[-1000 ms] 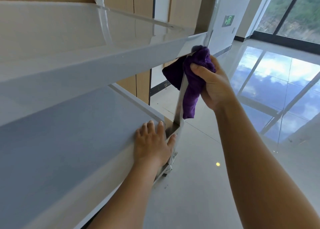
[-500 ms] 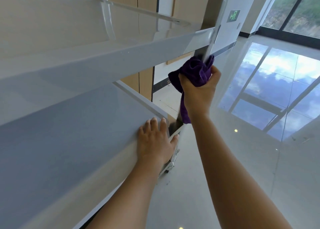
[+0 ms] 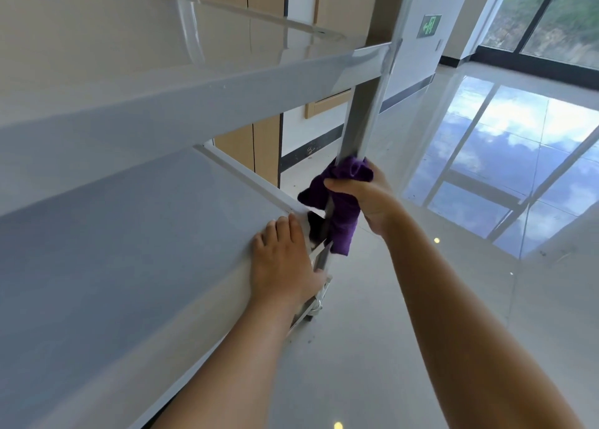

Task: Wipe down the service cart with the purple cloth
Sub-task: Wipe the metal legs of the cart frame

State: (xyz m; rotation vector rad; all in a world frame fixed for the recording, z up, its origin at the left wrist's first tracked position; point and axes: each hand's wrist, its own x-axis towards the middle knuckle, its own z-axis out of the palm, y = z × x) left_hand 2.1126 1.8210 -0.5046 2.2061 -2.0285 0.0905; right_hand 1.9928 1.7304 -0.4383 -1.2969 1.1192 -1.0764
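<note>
The purple cloth (image 3: 343, 198) is wrapped around the cart's upright corner post (image 3: 366, 104), just above the lower shelf (image 3: 146, 234); the right hand (image 3: 369, 198) grips it there with curled fingers. The left hand (image 3: 285, 263) rests flat, fingers straight, on the lower shelf's near corner. The upper shelf (image 3: 194, 81) shows bare grey metal. Beyond lies a glossy tiled floor (image 3: 405, 315), wooden wall panels (image 3: 259, 143), big windows (image 3: 551, 13) and a green exit sign (image 3: 428, 25)

A green exit sign (image 3: 428, 25) is mounted on the white wall (image 3: 418, 68) beyond the cart; it shows a pale running-figure pictogram with an arrow, its direction too small to tell. No words or numbers are legible.
</note>
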